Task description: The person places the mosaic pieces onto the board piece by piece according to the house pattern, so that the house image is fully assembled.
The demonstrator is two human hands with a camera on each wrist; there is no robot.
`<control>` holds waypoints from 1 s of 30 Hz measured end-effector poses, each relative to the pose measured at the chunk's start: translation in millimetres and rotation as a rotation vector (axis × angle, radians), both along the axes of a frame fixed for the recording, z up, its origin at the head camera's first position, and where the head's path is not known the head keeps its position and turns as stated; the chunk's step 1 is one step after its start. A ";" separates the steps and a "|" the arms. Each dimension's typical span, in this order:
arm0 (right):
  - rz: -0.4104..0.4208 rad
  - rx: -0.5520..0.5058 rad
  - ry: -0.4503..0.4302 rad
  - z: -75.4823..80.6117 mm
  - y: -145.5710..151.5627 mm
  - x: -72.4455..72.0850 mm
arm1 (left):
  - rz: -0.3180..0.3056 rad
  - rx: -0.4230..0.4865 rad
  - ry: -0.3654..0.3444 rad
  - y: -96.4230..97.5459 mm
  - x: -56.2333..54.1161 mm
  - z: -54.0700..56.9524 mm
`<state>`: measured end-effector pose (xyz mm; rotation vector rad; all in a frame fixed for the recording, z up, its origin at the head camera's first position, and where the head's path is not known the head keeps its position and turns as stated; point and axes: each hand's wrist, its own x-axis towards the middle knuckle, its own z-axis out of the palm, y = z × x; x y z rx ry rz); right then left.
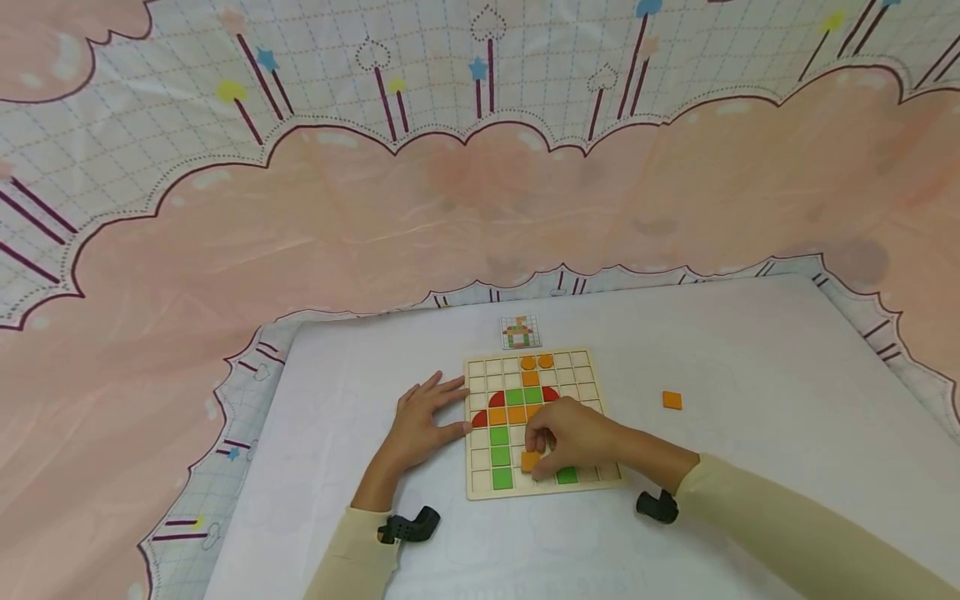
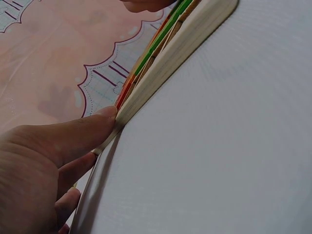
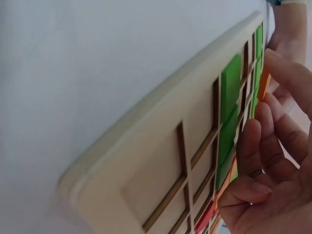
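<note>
A wooden grid board (image 1: pixel 480 482) lies on the table, with green, orange and red tiles set in its cells. My right hand (image 1: pixel 576 432) is over the board's lower half, pinching an orange square tile (image 1: pixel 529 462) between thumb and finger. In the right wrist view that orange tile (image 3: pixel 263 85) shows edge-on near the green tiles (image 3: pixel 230 90); whether it touches the board I cannot tell. My left hand (image 1: pixel 422 421) rests along the board's left side, fingers spread, the thumb against its edge, as the left wrist view shows. Part of the pattern is hidden under the right hand.
A small pattern card (image 1: pixel 520 332) lies just behind the board. Off to the right, one loose orange square tile (image 1: pixel 672 400) lies on the white tabletop (image 1: pixel 750 358). Printed cloth (image 1: pixel 480 200) hangs beyond the table's far edge.
</note>
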<state>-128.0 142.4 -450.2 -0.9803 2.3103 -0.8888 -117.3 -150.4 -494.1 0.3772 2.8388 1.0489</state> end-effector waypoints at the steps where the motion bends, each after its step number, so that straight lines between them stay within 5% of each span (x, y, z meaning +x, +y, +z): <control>1: -0.003 0.010 -0.006 -0.2 -1.8 1.3 | -0.001 0.001 0.001 -0.1 -0.1 -0.2; 30: 0.023 0.071 0.006 3.7 -5.8 11.3 | -0.013 -0.009 0.001 -0.4 -0.1 1.1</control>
